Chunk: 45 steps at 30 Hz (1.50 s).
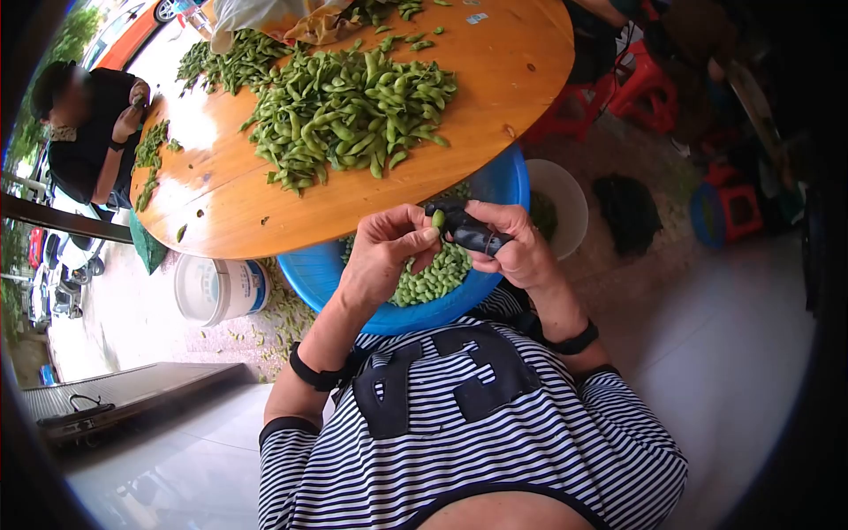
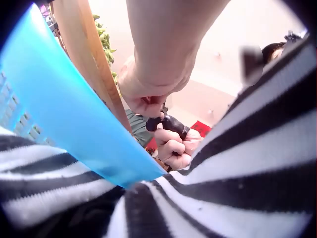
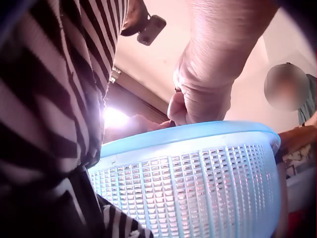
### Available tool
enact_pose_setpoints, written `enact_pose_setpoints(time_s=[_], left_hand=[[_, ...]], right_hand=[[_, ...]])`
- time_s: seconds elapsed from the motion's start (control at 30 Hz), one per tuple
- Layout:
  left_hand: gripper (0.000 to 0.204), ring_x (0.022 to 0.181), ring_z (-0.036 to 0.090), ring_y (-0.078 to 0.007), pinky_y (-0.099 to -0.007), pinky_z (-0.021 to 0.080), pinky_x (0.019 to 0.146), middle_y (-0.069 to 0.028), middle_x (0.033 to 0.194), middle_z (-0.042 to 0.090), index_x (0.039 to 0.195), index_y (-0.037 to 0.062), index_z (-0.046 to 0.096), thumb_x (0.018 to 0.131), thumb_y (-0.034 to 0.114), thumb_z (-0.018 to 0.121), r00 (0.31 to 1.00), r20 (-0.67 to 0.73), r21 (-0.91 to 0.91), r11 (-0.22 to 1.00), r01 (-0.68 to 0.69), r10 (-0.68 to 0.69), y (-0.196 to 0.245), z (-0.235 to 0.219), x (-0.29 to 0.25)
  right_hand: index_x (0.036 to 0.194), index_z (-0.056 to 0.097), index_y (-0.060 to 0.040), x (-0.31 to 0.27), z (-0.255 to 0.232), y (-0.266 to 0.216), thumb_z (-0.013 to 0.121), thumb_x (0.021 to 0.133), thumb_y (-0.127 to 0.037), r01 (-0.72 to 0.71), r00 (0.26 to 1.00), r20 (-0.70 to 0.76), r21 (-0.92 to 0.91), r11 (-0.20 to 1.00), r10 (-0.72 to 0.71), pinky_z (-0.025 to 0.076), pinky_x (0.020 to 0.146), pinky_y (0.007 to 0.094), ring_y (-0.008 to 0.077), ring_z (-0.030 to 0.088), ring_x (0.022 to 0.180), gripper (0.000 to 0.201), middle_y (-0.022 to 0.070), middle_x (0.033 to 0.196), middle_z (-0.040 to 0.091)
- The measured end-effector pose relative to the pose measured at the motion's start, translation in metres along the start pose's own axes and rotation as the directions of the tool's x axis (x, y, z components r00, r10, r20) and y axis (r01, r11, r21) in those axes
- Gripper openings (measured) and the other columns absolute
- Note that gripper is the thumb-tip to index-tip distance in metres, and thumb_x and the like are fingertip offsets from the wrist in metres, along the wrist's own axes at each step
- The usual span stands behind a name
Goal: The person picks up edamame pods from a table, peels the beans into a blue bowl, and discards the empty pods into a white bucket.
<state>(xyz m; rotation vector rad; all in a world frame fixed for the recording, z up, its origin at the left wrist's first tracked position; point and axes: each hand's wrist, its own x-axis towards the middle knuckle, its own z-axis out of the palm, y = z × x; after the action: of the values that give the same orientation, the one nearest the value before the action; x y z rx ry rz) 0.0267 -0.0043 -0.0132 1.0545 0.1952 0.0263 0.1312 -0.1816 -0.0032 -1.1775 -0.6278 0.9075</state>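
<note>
In the head view the left hand (image 1: 382,256) pinches a green bean pod (image 1: 438,218) between thumb and fingers. Close against it, the right hand (image 1: 519,246) has black coverings (image 1: 477,237) on its thumb and finger, their tips at the pod. Both hands are over a blue basket (image 1: 300,281) holding shelled green beans (image 1: 428,281). In the left wrist view the left hand (image 2: 148,94) meets the right hand (image 2: 173,146) beside the blue basket (image 2: 74,109). The right wrist view shows the right hand (image 3: 198,99) behind the basket rim (image 3: 198,130), its fingers mostly hidden.
A wooden table (image 1: 495,79) bears a large heap of pods (image 1: 344,115). A white bucket (image 1: 212,287) stands left of the basket, a pale tub (image 1: 570,208) right of it. Another person (image 1: 84,132) is at the table's left. Red stools (image 1: 645,88) stand at upper right.
</note>
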Motion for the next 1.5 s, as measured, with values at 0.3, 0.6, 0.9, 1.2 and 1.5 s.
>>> enact_pose_setpoints(time_s=[0.3,0.6,0.9,1.2,1.5], left_hand=[[0.007,0.055,0.055,-0.0105,-0.0213,0.037,0.044,-0.0051,0.072,0.065,0.086,0.0055,0.063,0.09,0.011,0.064,0.994,0.037,-0.183,0.977,0.106,-0.1,-0.001,-0.002,-0.007],[0.005,0.061,0.058,-0.035,-0.0388,0.047,0.056,-0.0154,0.069,0.058,0.076,-0.0006,0.057,0.076,-0.002,0.062,0.905,0.181,0.921,0.256,-0.293,0.385,-0.013,-0.011,-0.018],[0.003,0.055,0.057,-0.019,-0.0309,0.047,0.053,-0.0104,0.064,0.057,0.079,-0.0014,0.06,0.078,0.002,0.059,0.989,-0.005,0.849,0.523,-0.074,0.148,-0.013,-0.012,-0.016],[0.012,0.066,0.061,-0.0203,-0.0303,0.049,0.062,-0.0087,0.078,0.063,0.096,-0.0026,0.063,0.087,0.004,0.059,0.906,0.173,0.853,0.401,-0.334,0.385,0.03,0.019,0.035],[0.012,0.075,0.061,-0.0326,-0.0418,0.051,0.067,-0.0122,0.087,0.057,0.092,0.0027,0.066,0.084,0.01,0.06,0.85,0.187,0.973,-0.212,-0.091,0.493,0.033,-0.019,0.057]], right_hand=[[0.106,0.06,0.0026,0.003,0.001,-0.002,0.051,0.07,0.002,0.061,0.998,0.02,-0.272,0.96,-0.058,0.039,0.059,0.0227,0.0115,0.047,0.064,0.037,0.0021,0.08,0.053],[0.104,0.055,0.0061,-0.002,-0.017,0.01,0.053,0.067,0.012,0.165,0.937,-0.15,-0.608,0.777,-0.316,0.042,0.063,0.0255,0.0178,0.05,0.068,0.038,0.0117,0.08,0.053],[0.1,0.055,0.0059,-0.011,-0.017,0.016,0.058,0.072,0.007,0.146,0.933,-0.183,-0.594,0.791,-0.31,0.042,0.063,0.0252,0.0169,0.05,0.068,0.028,0.0114,0.08,0.053],[0.097,0.061,-0.0013,-0.003,-0.016,-0.022,0.058,0.082,0.001,0.094,0.763,-0.485,-0.57,0.816,-0.427,0.041,0.062,0.0216,0.003,0.046,0.073,0.015,-0.0018,0.075,0.053],[0.103,0.059,0.0029,-0.027,-0.087,-0.019,0.057,0.076,0.002,-0.245,0.567,-0.416,-0.909,0.336,-0.711,0.048,0.071,0.0351,0.0353,0.06,0.078,0.028,0.0163,0.086,0.059]])
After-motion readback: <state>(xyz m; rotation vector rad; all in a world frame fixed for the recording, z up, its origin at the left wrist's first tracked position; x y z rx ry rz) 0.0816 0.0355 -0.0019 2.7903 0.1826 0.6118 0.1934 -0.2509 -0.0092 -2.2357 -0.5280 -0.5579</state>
